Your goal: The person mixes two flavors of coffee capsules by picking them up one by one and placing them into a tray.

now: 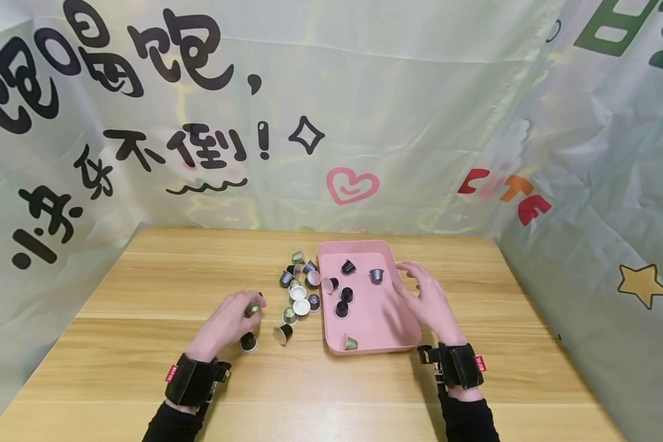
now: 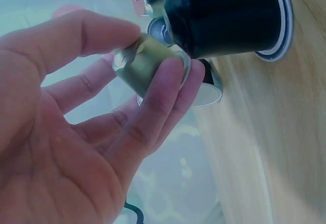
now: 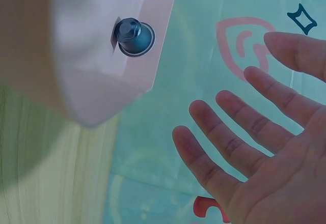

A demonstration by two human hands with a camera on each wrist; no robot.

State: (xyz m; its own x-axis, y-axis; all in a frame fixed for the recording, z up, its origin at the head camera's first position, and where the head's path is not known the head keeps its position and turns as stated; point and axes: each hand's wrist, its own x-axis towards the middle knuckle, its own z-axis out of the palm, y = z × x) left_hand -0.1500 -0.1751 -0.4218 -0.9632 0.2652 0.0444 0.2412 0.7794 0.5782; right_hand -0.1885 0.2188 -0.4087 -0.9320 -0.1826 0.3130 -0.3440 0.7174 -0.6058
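My left hand (image 1: 225, 324) pinches a green-gold coffee capsule (image 2: 145, 66) between thumb and fingertips, left of the capsule pile. Close by that hand a black coffee capsule (image 1: 248, 342) stands on the table. With its fingers spread and nothing in them, my right hand (image 1: 432, 306) hovers at the right rim of a pink tray (image 1: 383, 328). Inside the tray lie several capsules, among them a grey-blue capsule (image 1: 376, 275) near the right hand, a pair of black ones, and a pale green capsule (image 1: 350, 342) lying on its side at the front.
Between the left hand and the tray, several loose capsules are heaped, including a white-lidded one (image 1: 301, 307). A black capsule with a tan lid (image 1: 283, 334) lies on its side nearer the front. The wooden table (image 1: 320, 399) ends at a printed cloth backdrop (image 1: 420, 123).
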